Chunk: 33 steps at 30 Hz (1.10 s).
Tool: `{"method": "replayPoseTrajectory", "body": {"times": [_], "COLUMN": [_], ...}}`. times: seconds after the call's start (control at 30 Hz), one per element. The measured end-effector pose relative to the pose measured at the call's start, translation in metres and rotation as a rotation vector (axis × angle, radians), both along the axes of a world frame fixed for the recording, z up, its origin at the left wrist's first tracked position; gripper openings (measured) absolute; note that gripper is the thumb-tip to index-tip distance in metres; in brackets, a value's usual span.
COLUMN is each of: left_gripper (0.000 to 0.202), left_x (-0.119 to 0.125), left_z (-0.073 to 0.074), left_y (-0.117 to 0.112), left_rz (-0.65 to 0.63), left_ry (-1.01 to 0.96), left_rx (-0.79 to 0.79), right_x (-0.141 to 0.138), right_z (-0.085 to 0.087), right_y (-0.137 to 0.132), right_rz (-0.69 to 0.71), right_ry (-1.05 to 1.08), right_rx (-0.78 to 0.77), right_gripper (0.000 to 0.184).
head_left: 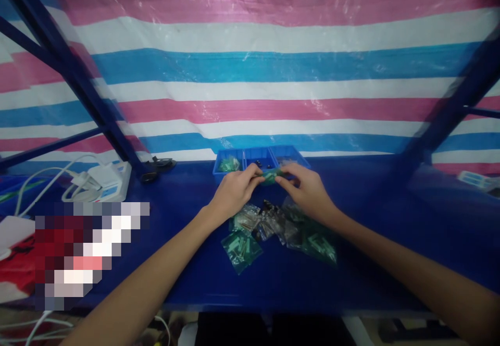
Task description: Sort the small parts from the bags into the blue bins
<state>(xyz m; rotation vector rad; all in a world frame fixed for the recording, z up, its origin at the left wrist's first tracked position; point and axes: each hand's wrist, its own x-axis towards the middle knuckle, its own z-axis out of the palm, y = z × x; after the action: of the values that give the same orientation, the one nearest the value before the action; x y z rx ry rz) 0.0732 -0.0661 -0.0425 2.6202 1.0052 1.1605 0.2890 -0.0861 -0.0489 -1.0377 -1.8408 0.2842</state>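
Note:
Between my two hands, just in front of the blue bins, is a small green plastic bag (270, 177). My left hand (239, 188) pinches its left end, and my right hand (303, 184) pinches the right end. What the held bag contains is too blurred to make out. Below my hands lies a pile of small clear bags (269, 221) with dark and metallic pieces in them. A green bag (241, 249) with pale strips sits at the pile's near left, and another green bag (318, 246) at its right, under my right forearm.
Three joined blue bins (222, 176) stand at the table's back; the left one holds green bags, the others small parts. A white power strip (117, 182) with cables is at left, near a black object (162, 163). Blue frame posts (89, 101) rise on both sides before a striped sheet (273, 64).

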Motion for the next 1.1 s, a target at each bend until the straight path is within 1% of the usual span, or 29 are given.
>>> {"method": "replayPoseTrajectory", "body": {"times": [0.2,0.4,0.47,0.6,0.77,0.9,1.03,1.1], "left_gripper": [0.010,0.012,0.014,0.017,0.013,0.012,0.008,0.022], "left_x": [0.002,0.004,0.004,0.003,0.002,0.003,0.004,0.004], "left_z": [0.005,0.009,0.008,0.005,0.005,0.005,0.005,0.005], "left_y": [-0.001,0.000,0.000,0.001,0.002,0.002,-0.001,-0.003], "left_rz": [-0.009,-0.005,0.019,0.055,0.020,-0.030,-0.028,-0.013], "left_ry": [-0.060,-0.145,-0.138,-0.085,-0.052,-0.037,-0.044,-0.032], "left_rx": [0.067,-0.097,-0.103,-0.039,-0.025,-0.026,0.005,0.039], "right_x": [0.002,0.000,0.000,0.001,0.001,0.000,0.002,0.002], "right_z": [0.000,0.000,0.000,0.000,0.000,-0.003,-0.008,-0.010], "right_y": [0.002,0.002,0.002,0.002,0.001,0.003,0.008,0.011], "right_rz": [-0.009,-0.013,-0.022,-0.040,-0.022,0.008,0.088,0.125], "right_ry": [-0.002,0.009,-0.008,-0.025,-0.007,0.044,0.200,0.272], "right_rx": [-0.030,-0.055,-0.072,-0.072,-0.069,-0.156,-0.324,-0.388], "right_gripper": [0.012,0.015,0.017,0.016,0.015,0.013,0.016,0.020]}}
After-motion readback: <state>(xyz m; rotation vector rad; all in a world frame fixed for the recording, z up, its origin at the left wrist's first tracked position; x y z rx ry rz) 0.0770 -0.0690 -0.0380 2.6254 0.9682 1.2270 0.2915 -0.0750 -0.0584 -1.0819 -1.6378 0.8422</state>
